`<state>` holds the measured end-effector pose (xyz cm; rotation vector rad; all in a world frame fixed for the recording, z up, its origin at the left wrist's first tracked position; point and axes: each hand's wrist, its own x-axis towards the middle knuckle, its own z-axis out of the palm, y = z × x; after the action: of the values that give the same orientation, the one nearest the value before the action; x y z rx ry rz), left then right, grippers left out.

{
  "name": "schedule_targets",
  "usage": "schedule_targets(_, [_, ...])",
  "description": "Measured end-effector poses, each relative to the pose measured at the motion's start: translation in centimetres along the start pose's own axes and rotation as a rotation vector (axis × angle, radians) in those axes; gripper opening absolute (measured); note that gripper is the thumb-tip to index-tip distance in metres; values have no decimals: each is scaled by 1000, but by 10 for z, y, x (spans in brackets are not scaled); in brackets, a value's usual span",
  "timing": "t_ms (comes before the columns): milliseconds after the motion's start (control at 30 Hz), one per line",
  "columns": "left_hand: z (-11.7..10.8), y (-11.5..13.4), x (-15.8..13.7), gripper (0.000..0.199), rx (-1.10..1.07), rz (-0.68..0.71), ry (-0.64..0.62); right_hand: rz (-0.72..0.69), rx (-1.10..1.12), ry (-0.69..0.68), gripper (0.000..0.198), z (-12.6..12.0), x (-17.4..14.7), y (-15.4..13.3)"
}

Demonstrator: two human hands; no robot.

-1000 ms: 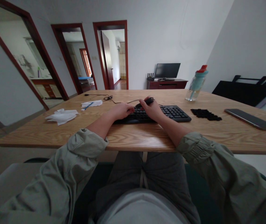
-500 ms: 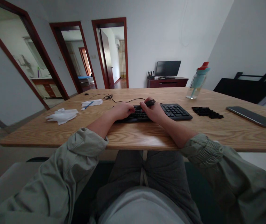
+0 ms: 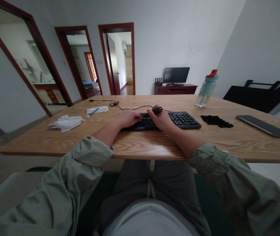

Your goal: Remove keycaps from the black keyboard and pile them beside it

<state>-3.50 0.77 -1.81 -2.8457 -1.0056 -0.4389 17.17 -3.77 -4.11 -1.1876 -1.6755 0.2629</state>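
A black keyboard [image 3: 185,120] lies near the table's front edge, its left part covered by my hands. My left hand [image 3: 129,118] rests at the keyboard's left side, fingers bent and closed over the keys; whatever they pinch, if anything, is hidden. In my right hand [image 3: 161,118], above the middle of the keyboard, is a slim black-handled tool [image 3: 157,110], gripped with its butt end up and its tip down toward the keys near my left fingers. The tip is too small to make out. Small black pieces that look like loose keycaps [image 3: 216,121] lie in a patch right of the keyboard.
A phone [image 3: 264,126] lies at the right, and a clear bottle with a red cap [image 3: 206,89] stands behind the black pieces. To the left are a crumpled tissue [image 3: 66,123] and another tissue [image 3: 103,109] with a blue stick [image 3: 92,112]. A coiled cable [image 3: 114,103] runs behind the keyboard.
The view has tilted up slightly. My thumb and the tool in my right hand have shifted a little; both hands stay over the keyboard.
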Motion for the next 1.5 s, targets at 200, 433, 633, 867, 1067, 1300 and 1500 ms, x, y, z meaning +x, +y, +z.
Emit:
schedule_targets(200, [0,-5,-2,22,-37,-14,-3,-8,40,-18,35,0,3,1])
schedule_targets(433, [-6,4,6,39,-69,28,254,-73,100,-178,37,-12,8,-9])
schedule_targets(633, [1,8,25,34,1,140,117,-33,125,-232,35,-20,15,-7])
schedule_targets(867, [4,7,40,33,96,110,86,17,162,-266,32,-19,18,0])
schedule_targets(1067, [9,5,42,39,52,15,135,-59,131,-218,33,-14,23,7])
schedule_targets(1300, [10,-3,35,27,22,-125,167,-124,-224,-225,18,-3,16,15])
schedule_targets(1500, [13,-3,34,26,9,-228,196,-370,-408,-357,28,12,9,14])
